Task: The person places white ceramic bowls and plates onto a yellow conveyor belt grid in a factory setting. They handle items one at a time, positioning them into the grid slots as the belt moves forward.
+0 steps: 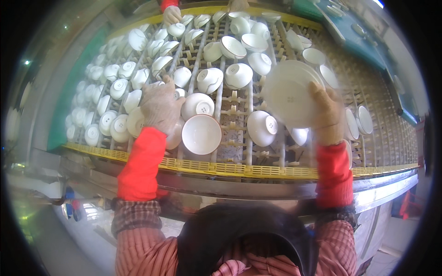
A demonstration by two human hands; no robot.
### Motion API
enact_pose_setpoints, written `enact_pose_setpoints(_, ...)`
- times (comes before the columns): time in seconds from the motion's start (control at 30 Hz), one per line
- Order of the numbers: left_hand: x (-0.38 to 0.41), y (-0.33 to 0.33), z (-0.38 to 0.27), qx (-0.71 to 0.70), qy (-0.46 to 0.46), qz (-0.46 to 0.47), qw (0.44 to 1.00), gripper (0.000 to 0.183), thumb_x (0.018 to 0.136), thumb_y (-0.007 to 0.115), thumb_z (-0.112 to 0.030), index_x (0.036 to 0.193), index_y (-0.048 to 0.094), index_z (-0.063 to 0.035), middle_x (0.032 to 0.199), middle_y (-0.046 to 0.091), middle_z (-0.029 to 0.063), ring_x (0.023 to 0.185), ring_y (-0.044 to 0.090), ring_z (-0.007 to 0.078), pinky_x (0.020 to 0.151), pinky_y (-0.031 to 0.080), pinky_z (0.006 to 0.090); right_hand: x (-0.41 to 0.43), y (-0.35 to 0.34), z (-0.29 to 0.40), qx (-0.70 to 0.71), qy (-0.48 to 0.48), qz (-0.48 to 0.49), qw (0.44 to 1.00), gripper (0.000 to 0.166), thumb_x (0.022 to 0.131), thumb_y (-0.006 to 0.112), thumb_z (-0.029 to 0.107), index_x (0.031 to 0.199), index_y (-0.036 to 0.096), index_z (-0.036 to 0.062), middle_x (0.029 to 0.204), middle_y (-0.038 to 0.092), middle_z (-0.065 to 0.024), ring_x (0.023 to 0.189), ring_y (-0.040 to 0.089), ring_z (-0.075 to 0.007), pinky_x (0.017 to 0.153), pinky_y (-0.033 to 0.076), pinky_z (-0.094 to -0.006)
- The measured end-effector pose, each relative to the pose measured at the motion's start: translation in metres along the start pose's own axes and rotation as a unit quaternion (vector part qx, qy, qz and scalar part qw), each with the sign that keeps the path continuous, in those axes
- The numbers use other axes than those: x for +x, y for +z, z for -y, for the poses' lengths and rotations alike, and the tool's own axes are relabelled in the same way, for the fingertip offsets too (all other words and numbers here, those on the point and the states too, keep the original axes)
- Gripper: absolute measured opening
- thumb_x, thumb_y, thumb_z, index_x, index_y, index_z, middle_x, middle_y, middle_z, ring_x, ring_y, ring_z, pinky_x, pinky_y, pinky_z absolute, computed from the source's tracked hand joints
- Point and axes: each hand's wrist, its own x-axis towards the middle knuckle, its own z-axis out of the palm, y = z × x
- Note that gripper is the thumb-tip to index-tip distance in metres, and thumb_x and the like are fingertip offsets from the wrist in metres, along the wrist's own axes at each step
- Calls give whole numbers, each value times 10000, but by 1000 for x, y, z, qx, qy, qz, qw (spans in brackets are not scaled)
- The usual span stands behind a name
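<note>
My right hand (326,114), in a beige work glove, grips the edge of a large white ceramic plate or shallow bowl (291,95), blurred, its underside facing up. My left hand (159,103), gloved too, is over a group of white bowls on the rack conveyor, its fingers near a small bowl (179,94); whether it holds anything is hidden. Close to its right lie an upside-down bowl (197,104) and an upright bowl with a brown rim (201,134). Another upside-down bowl (261,128) rests below and left of the plate.
The conveyor (233,120) has rods, pale pegs and a yellow edge strip (221,169). Many bowls cover its left part. At the far side are another person's gloved hand (172,15) and a second glove (238,5). A blue-green surface (359,38) with dishes stands at upper right.
</note>
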Motion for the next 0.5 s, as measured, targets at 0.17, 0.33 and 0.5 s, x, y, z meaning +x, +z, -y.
enact_pose_setpoints(0.17,-66,-38,-30,-207,206,-54,955,490,1002,900,-512,1173,849,-56,1159,844,170,1133,787,426,1001,634,560,-24,63,11,222,126,24,967,519,1161,817,382,1370,792,-93,1149,855,-132,948,817,-200,848,673,-340)
enact_pose_setpoints(0.33,-100,-33,-56,-31,161,148,975,397,944,947,-439,1081,901,-69,1062,838,178,1140,802,418,1022,635,537,-44,104,19,272,129,95,949,482,1195,772,301,1435,769,-117,1286,849,-192,1098,851,-253,1023,695,-375)
enact_pose_setpoints(0.5,-85,-12,-35,-144,76,115,980,399,933,946,-443,979,907,-48,958,835,174,1060,818,405,968,642,520,-68,66,21,271,-28,170,947,487,1207,761,242,1518,742,-134,1370,842,-217,1235,866,-305,1101,687,-384)
